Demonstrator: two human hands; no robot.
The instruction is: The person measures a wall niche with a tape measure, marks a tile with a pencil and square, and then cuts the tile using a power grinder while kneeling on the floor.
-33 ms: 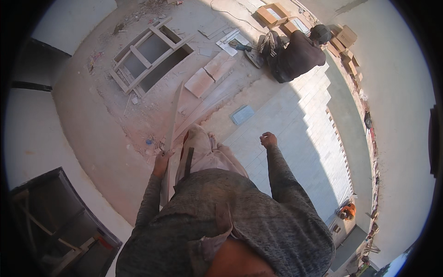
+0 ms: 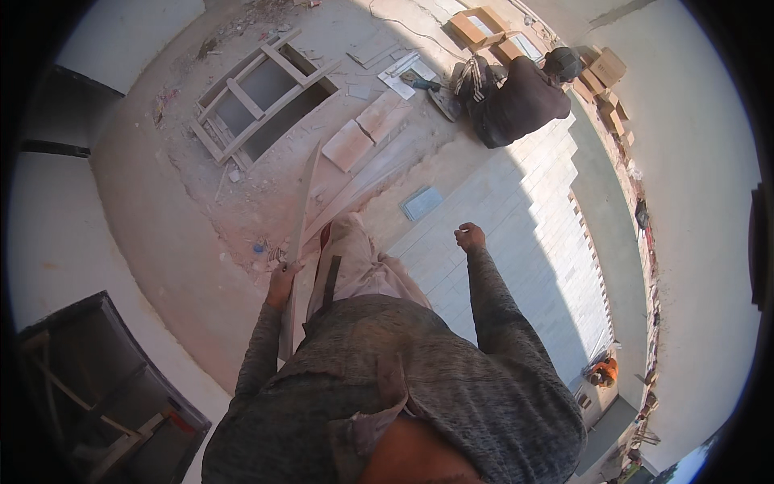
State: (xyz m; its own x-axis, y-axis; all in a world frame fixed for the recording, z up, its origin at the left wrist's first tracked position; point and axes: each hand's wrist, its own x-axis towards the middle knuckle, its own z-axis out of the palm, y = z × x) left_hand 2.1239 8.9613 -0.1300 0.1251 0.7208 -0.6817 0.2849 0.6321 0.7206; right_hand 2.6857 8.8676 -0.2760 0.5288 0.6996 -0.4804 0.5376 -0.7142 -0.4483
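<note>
At my left side, my left hand (image 2: 282, 282) is closed round a long, straight, pale bar (image 2: 303, 211). The bar runs past my leg and slants away ahead of me; whether it is wood or metal, I cannot tell. Held out over the tiled floor (image 2: 439, 262), my right hand (image 2: 470, 237) has its fingers curled together. What is in those fingers, if anything, is hidden. Ahead of the right hand, a small stack of pale blue-grey tiles (image 2: 422, 204) lies on the bare strip beside the laid tiles.
A wooden frame (image 2: 262, 105) lies over a floor opening at the far left. Broken slabs (image 2: 349, 145) lie ahead. Another person (image 2: 520, 101) crouches at the far right, near a power tool (image 2: 419, 81) and cardboard boxes (image 2: 480, 28). Someone in orange (image 2: 603, 372) is at the right.
My right hand has shifted slightly forward. My left hand stays on the bar, and the crouching person has barely moved.
</note>
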